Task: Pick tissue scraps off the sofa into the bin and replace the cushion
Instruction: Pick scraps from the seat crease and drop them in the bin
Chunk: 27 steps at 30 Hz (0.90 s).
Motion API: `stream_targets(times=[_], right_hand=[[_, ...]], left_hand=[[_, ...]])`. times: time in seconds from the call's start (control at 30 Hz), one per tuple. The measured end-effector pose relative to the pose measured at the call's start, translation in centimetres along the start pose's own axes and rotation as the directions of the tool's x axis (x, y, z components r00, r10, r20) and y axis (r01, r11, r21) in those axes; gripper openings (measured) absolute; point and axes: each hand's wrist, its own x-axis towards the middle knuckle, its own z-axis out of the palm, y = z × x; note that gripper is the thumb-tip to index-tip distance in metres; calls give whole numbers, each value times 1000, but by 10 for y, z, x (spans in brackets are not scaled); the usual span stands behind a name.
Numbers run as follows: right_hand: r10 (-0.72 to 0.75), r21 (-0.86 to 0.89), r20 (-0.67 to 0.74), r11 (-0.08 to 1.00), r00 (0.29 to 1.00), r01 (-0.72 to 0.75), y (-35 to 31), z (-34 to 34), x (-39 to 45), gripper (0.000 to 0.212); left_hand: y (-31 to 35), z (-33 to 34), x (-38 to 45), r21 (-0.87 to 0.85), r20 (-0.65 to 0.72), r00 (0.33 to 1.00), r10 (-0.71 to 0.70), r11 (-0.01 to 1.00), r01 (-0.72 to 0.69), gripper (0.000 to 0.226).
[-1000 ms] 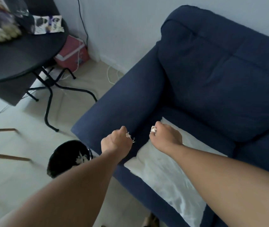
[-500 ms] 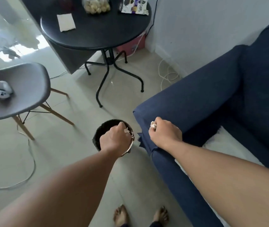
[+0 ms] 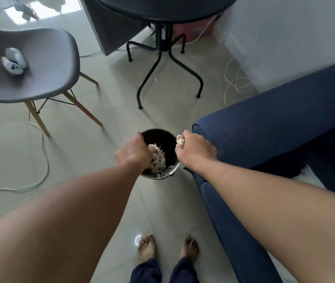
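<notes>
A small black bin (image 3: 163,137) stands on the floor beside the dark blue sofa's (image 3: 275,135) armrest, with several white tissue scraps (image 3: 159,161) inside. My left hand (image 3: 133,153) hovers over the bin's left half, fingers curled around a scrap at its fingertips. My right hand (image 3: 193,151) is at the bin's right rim, closed on a white tissue scrap (image 3: 180,139). A corner of the white cushion (image 3: 309,173) shows on the sofa seat at the right, mostly hidden by my right arm.
A grey chair (image 3: 40,66) with a white object on its seat stands at the left. A round black table (image 3: 162,7) on thin metal legs stands behind the bin. Cables trail over the tiled floor at left and near the wall. My bare feet (image 3: 167,249) are below.
The view swung from the sofa seat to the floor. Both hands carried their scraps leftward off the sofa and now sit over the bin.
</notes>
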Motion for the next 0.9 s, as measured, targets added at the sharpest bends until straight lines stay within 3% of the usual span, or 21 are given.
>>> stream_targets(times=[0.47,0.7,0.9], right_hand=[[-13,15,47,1000,999,12,-49,26,17,36],[6,4,99,1000,995,-7,-40,28,8,46],[4,20,55,1000,999,-5,-7,11,-22,50]], left_hand=[[-36,-18,8,88,-3,999,35,995,-35,37],[-35,-19,1,134,-15,991,130,983,-127,36],[-13,-17,-13,133,11,969,246,960,-245,37]])
